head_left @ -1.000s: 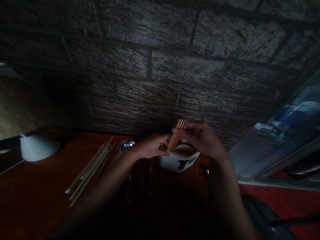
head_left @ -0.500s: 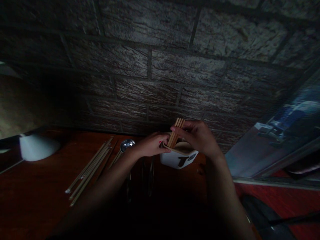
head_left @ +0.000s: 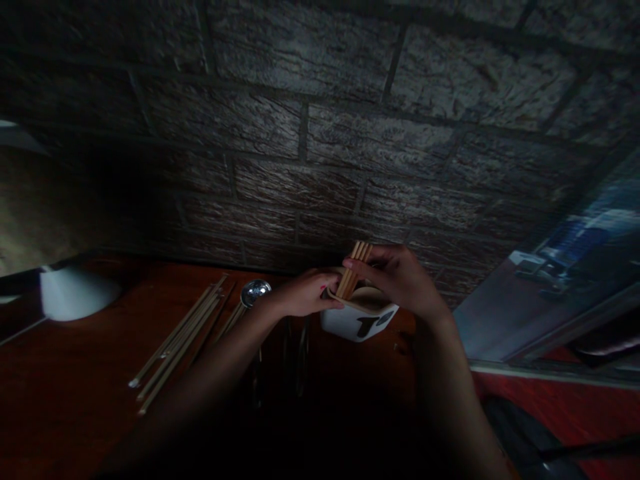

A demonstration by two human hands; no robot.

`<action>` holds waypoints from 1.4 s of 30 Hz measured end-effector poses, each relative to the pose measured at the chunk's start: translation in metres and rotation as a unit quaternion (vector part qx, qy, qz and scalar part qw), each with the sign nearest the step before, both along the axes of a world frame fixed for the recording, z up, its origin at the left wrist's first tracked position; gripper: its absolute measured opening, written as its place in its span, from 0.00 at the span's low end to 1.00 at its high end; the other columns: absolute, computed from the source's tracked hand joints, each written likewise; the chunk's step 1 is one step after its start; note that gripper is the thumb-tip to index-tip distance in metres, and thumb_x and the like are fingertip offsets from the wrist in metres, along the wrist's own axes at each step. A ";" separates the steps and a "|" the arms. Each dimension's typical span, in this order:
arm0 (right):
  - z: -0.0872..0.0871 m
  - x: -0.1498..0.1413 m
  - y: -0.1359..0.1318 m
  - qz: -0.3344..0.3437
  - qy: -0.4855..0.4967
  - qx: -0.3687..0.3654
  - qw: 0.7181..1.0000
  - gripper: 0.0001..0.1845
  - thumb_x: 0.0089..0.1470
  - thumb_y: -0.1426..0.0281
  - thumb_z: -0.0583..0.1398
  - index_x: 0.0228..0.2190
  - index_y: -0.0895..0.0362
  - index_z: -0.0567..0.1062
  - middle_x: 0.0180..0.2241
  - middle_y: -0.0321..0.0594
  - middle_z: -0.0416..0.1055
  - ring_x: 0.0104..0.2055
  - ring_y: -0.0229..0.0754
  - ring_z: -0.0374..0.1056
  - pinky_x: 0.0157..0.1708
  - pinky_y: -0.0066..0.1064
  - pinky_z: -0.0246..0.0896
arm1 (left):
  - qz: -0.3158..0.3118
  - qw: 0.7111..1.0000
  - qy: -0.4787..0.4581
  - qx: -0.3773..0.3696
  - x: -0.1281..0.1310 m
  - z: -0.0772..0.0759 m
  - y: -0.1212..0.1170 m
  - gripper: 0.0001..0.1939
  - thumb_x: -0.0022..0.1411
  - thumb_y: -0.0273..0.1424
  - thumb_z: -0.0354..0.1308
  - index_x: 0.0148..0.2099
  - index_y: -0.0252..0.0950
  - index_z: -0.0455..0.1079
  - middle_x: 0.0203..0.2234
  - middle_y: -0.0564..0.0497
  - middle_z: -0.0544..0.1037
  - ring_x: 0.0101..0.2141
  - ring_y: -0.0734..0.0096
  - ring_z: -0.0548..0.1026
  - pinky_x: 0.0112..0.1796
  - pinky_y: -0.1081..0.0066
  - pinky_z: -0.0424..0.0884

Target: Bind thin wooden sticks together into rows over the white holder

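We see right hand grasping wooden sticks near their tops, from the right; long axis tilts up-right, lower ends inside white container, left side; left hand pinches its left rim, nearer those lower ends

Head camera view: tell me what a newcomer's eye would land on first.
Probably the pale bundle of wooden sticks, held in the right hand over the lettered white container, whose rim the left hand grips. Next, likely the shiny metal ladle beyond the left forearm, on the reddish-brown table. Behind everything, the rough block wall fills the upper view.
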State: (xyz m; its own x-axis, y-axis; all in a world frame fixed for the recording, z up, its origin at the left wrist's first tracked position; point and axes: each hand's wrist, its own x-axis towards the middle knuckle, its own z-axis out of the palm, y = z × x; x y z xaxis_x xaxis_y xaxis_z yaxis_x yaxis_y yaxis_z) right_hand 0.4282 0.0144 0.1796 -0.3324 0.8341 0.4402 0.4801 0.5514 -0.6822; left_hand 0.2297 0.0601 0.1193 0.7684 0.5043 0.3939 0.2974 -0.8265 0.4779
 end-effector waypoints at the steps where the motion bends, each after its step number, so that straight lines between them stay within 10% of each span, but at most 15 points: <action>1: 0.000 0.000 0.000 -0.004 -0.002 0.002 1.000 0.19 0.56 0.54 0.60 0.30 0.55 0.81 0.29 0.38 0.78 0.32 0.40 0.71 0.31 0.29 0.64 | -0.002 1.000 -0.004 -0.001 0.000 0.000 0.000 0.08 0.60 0.33 0.62 0.36 0.34 0.70 0.32 0.49 0.76 0.33 0.69 0.73 0.35 0.70 0.66; 42: 0.007 0.006 -0.007 0.007 -0.064 -0.035 0.997 0.17 0.56 0.55 0.60 0.31 0.55 0.81 0.31 0.38 0.79 0.34 0.43 0.75 0.31 0.29 0.66 | -0.029 0.997 -0.010 -0.077 0.005 -0.001 -0.002 0.09 0.60 0.36 0.62 0.37 0.33 0.73 0.34 0.49 0.78 0.36 0.68 0.74 0.37 0.71 0.67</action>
State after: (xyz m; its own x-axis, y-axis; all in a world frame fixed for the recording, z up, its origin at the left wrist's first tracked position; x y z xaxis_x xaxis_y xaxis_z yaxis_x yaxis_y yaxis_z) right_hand 0.4342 0.0072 0.1866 -0.3936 0.8565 0.3339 0.5579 0.5113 -0.6537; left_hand 0.2343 0.0577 0.1188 0.7910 0.5152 0.3300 0.2412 -0.7582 0.6057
